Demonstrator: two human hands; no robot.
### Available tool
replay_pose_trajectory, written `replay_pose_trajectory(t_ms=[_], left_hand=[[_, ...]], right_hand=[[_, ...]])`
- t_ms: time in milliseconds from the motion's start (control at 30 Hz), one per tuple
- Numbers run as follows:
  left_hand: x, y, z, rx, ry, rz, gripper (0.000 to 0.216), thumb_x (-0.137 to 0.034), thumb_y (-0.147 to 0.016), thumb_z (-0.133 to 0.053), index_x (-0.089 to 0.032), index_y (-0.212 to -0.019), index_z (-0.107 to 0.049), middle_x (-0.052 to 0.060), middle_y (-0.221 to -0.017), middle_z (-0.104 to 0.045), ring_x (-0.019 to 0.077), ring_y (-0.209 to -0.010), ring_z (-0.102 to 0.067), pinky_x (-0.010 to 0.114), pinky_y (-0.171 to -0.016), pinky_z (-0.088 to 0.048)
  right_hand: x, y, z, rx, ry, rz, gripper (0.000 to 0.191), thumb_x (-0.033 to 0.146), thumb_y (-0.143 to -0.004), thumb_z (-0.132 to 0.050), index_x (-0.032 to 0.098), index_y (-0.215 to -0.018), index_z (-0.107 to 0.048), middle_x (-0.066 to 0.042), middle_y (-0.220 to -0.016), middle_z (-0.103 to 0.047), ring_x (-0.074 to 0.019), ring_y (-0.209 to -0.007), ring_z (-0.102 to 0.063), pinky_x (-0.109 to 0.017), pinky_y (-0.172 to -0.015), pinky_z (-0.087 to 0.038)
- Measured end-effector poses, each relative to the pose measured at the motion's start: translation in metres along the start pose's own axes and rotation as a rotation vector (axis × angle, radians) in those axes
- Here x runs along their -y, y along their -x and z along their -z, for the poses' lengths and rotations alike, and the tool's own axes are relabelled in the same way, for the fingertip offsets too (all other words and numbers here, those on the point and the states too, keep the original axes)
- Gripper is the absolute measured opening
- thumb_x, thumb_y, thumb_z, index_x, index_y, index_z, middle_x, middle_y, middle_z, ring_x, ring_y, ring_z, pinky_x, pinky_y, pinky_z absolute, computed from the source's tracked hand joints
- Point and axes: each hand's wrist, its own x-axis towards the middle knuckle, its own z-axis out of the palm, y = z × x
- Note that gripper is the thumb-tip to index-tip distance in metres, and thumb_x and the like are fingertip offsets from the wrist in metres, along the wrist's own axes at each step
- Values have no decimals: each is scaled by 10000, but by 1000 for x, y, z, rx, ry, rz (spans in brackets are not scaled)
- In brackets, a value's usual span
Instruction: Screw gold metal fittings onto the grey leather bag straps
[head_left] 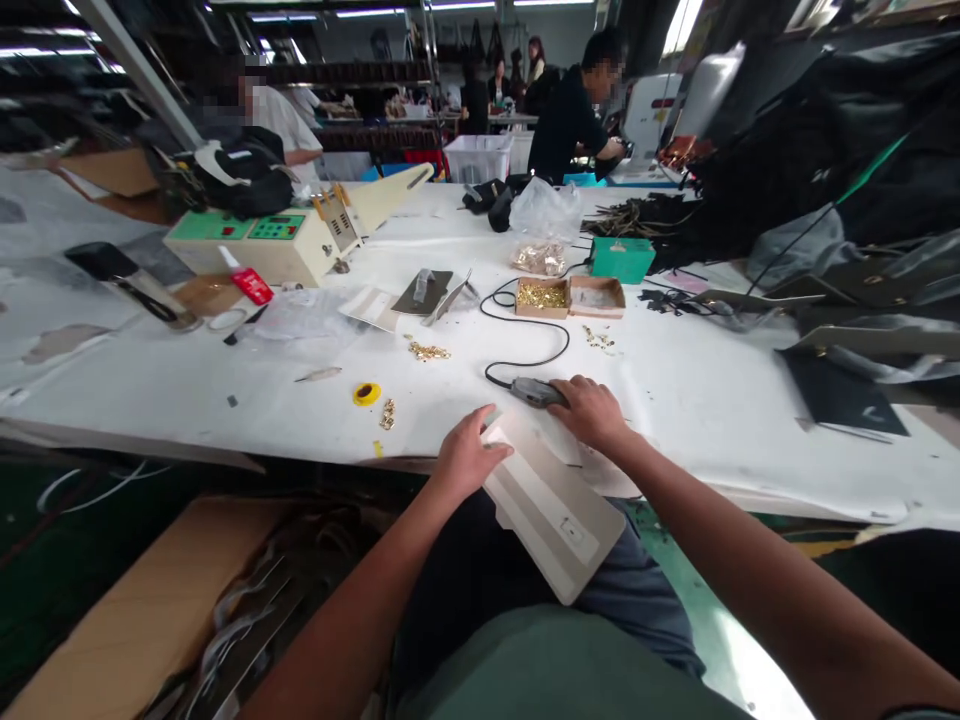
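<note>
My left hand (471, 455) grips the upper edge of a flat beige panel (540, 500), its thumb lying on the face. The panel slants down over my lap from the table's front edge. It carries a paler strip with a small rectangular outline near the lower end. My right hand (592, 412) is closed around the near end of a grey corded hand tool (534, 391), which lies on the white table. From the tool a black cord (568, 340) winds back across the table. Nearest to my left hand are a small pile of gold-coloured hardware (387, 414) and a yellow tape roll (367, 394).
An open box of gold-coloured pieces (541, 297) stands beyond the tool, near a green box (622, 260). A cream machine (262, 240) is at the back left. Dark panels (847, 390) lie at the right. A cardboard box (150, 600) sits below left. Other people work behind.
</note>
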Motion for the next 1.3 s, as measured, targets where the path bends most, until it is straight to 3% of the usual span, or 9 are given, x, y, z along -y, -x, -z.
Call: replay_pose_trajectory(t_ms=[133,233,300,533,700,867,1000,1167,1300], left_hand=[[-3,32,3,94,425,168,280,-320,-803,-774,-178,-1043,-758,22,-897,-773,231,-848,-720,307,-741,-556],[3,59,6,-28,806,348,345,-370,-765,-841,-150,-1018,-758,32,-880,-771,188,-769,-696,261,-684,-525],[9,75,10,-144,1060,449,455,-361,-706,-905,-143,-1073,-748,51,-929,-783,180,-785,-702,259,-715,-542],[27,118,0,-437,1352,596,498,-342,-648,-965,-158,-1047,-731,36,-944,-783,158,-807,-703,251,-754,-561],[40,135,-9,-367,1051,541,543,-481,-786,-846,-162,-1200,-699,108,-1096,-774,260,-987,-723,364,-864,-576],[44,145,12,-619,212,204,839,-429,-780,-846,-218,-1512,-496,173,-1548,-526,354,-1426,-502,574,-1201,-398],[31,148,14,-422,70,-117,1030,-476,-745,-893,-255,-1605,-372,165,-1612,-475,363,-1491,-448,575,-1225,-400],[37,144,13,-519,359,152,427,-363,-990,-617,-241,-1399,-639,94,-1346,-723,286,-1256,-674,471,-1113,-519],[54,146,27,-567,635,353,331,-422,-974,-637,-192,-1177,-761,77,-1174,-802,281,-1118,-734,416,-1045,-543]], right_hand=[[-14,18,-6,-180,-109,23,410,388,-967,-617,214,-1332,-691,-156,-1228,-699,-345,-1151,-614,-473,-983,-481],[-17,54,-3,-384,-436,39,398,499,-957,-650,218,-1224,-735,-136,-1200,-718,-320,-1086,-657,-468,-961,-532],[-15,87,-1,-396,-656,-6,433,574,-940,-671,231,-1195,-738,-117,-1184,-728,-300,-1047,-685,-450,-936,-563],[17,162,-12,164,-1302,-233,660,668,-949,-612,265,-1472,-582,-125,-1368,-697,-340,-1176,-689,-449,-923,-607],[45,138,-2,155,-1233,-268,575,572,-853,-784,228,-1302,-682,-80,-1145,-774,-294,-976,-717,-345,-739,-609],[75,103,20,287,-1216,-172,498,526,-885,-756,211,-1266,-696,-40,-973,-767,-224,-760,-680,-312,-626,-575],[125,85,27,512,-1256,27,454,488,-903,-734,222,-1270,-698,-52,-1053,-767,-235,-837,-703,-335,-702,-590],[181,49,9,647,-1275,198,472,572,-899,-711,183,-1166,-736,-72,-971,-767,-235,-888,-719,-347,-786,-576],[203,-5,-28,324,-1025,145,401,538,-879,-723,187,-1071,-758,-55,-906,-766,-208,-802,-702,-342,-754,-544]])
